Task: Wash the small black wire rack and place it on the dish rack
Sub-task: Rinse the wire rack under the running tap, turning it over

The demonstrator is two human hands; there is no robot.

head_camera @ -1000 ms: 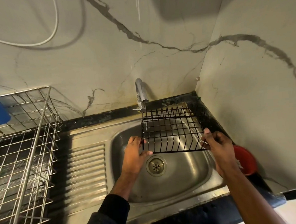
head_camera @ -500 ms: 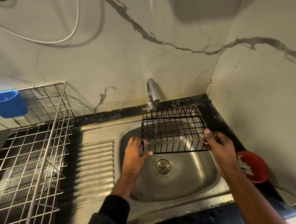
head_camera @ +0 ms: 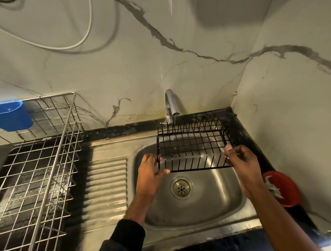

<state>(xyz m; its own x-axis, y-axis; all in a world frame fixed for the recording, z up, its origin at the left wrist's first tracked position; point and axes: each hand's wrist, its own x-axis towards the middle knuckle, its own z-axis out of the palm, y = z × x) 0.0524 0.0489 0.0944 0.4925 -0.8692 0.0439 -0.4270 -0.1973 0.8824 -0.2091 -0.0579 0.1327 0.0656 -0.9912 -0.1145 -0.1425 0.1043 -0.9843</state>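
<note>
The small black wire rack (head_camera: pixel 193 147) is held level over the steel sink basin (head_camera: pixel 213 198), just under the tap spout (head_camera: pixel 171 107). A thin stream of water falls from the spout through the rack's back part. My left hand (head_camera: pixel 149 174) grips the rack's near left corner. On the other side, my right hand (head_camera: pixel 240 159) pinches its near right corner. The large silver wire dish rack (head_camera: pixel 33 172) stands on the counter at the left, apart from both hands.
A blue plastic holder (head_camera: pixel 9 115) hangs on the dish rack's back edge. The ribbed steel drainboard (head_camera: pixel 106 185) lies between dish rack and basin. A red bowl (head_camera: pixel 281 188) sits on the dark counter at the right, close to the marble wall corner.
The view has shifted a little to the left and up, bringing more of the dish rack into sight. Both hands keep the same hold on the black rack under the tap.
</note>
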